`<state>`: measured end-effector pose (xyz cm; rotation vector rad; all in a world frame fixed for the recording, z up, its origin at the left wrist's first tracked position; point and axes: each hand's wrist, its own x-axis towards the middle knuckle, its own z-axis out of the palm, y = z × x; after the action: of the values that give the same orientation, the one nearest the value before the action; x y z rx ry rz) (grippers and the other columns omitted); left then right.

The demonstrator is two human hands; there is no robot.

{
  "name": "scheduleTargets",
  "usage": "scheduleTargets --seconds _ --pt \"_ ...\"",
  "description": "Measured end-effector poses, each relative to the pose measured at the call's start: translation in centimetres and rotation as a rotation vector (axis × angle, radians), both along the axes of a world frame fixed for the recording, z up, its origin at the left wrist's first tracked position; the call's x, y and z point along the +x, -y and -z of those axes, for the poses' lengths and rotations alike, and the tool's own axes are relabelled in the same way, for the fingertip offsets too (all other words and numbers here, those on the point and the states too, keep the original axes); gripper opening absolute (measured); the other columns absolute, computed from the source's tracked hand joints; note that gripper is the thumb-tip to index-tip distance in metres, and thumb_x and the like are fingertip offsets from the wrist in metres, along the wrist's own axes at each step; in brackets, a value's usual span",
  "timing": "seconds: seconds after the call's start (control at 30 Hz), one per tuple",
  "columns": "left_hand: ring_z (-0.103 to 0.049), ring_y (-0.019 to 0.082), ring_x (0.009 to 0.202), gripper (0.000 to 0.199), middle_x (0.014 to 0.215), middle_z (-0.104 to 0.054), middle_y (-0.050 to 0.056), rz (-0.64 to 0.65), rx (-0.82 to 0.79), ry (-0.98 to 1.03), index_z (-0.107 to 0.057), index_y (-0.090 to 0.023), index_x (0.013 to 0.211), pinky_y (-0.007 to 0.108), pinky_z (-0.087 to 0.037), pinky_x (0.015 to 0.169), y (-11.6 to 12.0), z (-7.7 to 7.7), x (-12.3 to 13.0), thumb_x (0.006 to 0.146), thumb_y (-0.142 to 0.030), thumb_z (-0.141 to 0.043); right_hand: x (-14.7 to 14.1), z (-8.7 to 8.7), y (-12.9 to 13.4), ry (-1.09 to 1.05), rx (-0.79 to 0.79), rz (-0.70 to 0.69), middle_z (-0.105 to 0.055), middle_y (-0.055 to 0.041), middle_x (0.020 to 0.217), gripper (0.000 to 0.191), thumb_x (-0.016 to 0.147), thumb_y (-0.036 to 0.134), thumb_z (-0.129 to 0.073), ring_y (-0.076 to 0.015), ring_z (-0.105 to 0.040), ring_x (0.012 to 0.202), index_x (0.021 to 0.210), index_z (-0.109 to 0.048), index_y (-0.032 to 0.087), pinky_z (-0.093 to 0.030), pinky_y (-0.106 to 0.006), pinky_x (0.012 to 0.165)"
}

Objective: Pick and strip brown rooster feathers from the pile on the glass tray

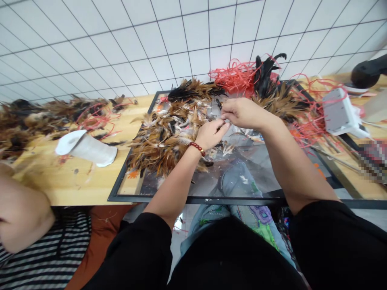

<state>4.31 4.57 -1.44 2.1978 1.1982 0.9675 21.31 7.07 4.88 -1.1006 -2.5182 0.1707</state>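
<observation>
My left hand (211,134), with a dark red bead bracelet (197,148) at the wrist, is closed in a pinch. Its fingertips meet those of my right hand (242,114), which is also closed, over the framed glass panel (236,187). Whatever sits between the fingers is too small to make out. A small dark thing (219,104) pokes out past my right hand's knuckles, its kind unclear. Left of my hands lies a big heap of brown, black and white feathers (163,139). Loose pale feathers (228,149) are scattered on the glass close by.
Behind my hands are a tangle of red plastic string (237,76) and black feathers (266,74). A white box-like device (340,110) stands at right. Leftward are a whitish roll (90,148), more feathers (36,119) and a co-worker's arm (24,205). A tiled wall (169,36) rises behind.
</observation>
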Motion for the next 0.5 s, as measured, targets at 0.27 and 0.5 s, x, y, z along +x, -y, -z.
scheduleTargets --seconds 0.27,0.5 --pt "-0.048 0.01 0.06 0.048 0.077 -0.061 0.003 -0.078 -0.344 0.664 -0.062 -0.018 0.077 0.026 -0.04 0.059 -1.2 1.0 1.1 0.092 -0.061 -0.047 -0.1 1.1 -0.7 -0.652 -0.173 0.097 -0.061 -0.0015 0.074 0.019 0.086 0.036 -0.063 -0.0129 -0.054 0.07 0.082 -0.067 0.017 -0.041 -0.028 0.066" --pt "-0.048 0.008 0.057 0.046 0.072 -0.056 0.002 -0.207 -0.438 0.965 -0.064 -0.019 0.084 0.024 -0.041 0.054 -1.6 0.7 1.0 0.09 -0.062 -0.05 -0.4 1.4 -0.4 -0.712 -0.628 -0.022 -0.069 -0.0015 0.082 0.032 0.071 0.038 -0.082 -0.0102 -0.056 0.063 0.097 -0.071 0.021 -0.044 -0.024 0.054"
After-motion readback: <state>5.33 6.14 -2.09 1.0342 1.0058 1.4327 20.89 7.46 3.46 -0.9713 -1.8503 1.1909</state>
